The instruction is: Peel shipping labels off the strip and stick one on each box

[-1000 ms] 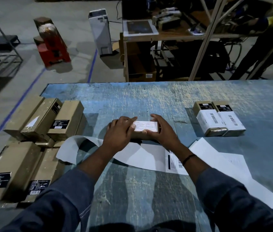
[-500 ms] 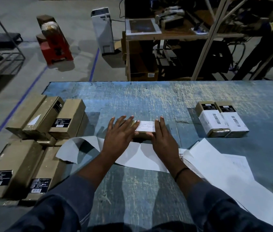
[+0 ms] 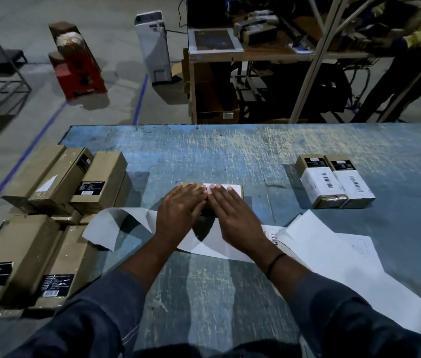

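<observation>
Scuffed blue table (image 3: 230, 156) fronts grey warehouse floor (image 3: 116, 104).

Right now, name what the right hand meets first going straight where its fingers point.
Probably nothing: beyond the labelled box, the right hand crosses bare table to its far edge, perhaps grazing the left hand.

Box (image 3: 187, 185) under right hand (image 3: 232, 215): matt brown cardboard, white paper label (image 3: 232, 189). Table (image 3: 230, 151) beyond it: scuffed rough blue, prob. metal. Strip (image 3: 126, 223) by wrist: smooth paper.
</observation>
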Motion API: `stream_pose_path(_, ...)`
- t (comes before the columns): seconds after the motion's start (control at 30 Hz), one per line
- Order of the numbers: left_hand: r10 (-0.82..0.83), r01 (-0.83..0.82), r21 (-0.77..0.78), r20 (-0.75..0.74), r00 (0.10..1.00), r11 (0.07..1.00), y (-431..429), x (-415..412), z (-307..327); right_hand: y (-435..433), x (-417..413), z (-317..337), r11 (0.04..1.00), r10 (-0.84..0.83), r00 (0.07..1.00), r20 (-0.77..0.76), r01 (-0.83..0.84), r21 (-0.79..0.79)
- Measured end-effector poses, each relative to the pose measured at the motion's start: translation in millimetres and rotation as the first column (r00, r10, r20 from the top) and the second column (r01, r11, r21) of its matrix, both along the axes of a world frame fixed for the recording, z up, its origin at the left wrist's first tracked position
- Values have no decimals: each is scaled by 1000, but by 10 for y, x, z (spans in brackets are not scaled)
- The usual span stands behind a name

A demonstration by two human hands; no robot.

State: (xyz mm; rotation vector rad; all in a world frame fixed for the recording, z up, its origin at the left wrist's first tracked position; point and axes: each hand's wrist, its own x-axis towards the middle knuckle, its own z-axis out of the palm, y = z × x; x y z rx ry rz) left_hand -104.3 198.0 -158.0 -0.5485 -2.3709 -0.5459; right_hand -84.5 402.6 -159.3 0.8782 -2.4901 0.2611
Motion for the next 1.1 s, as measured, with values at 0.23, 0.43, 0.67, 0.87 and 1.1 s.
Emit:
stream_pose_path(0.23,-19,16,-80,-46,999,997,-48,-35,-2,93,114,-3,997,-59,998,-18,60,55)
stream_pose_path(0.43,-10,8,-90,-21,1000,996,-14,-6,98,278,154,-56,951,-310,947,79,309,26)
stream_pose_path(0.67,-13,47,-209,160,987,977,55,-24,116,555,5,62,941,-328,916,230,340,-13)
stream_pose_path(0.87,-9,35,-148,172,985,988,93,9,105,262,-122,-10,942,-335,934,127,332,47)
stream_pose_path(1.1,8,-8,-67,-2,1000,998,87,46,-25,345,-76,-180,952,-306,926,-221,298,-72)
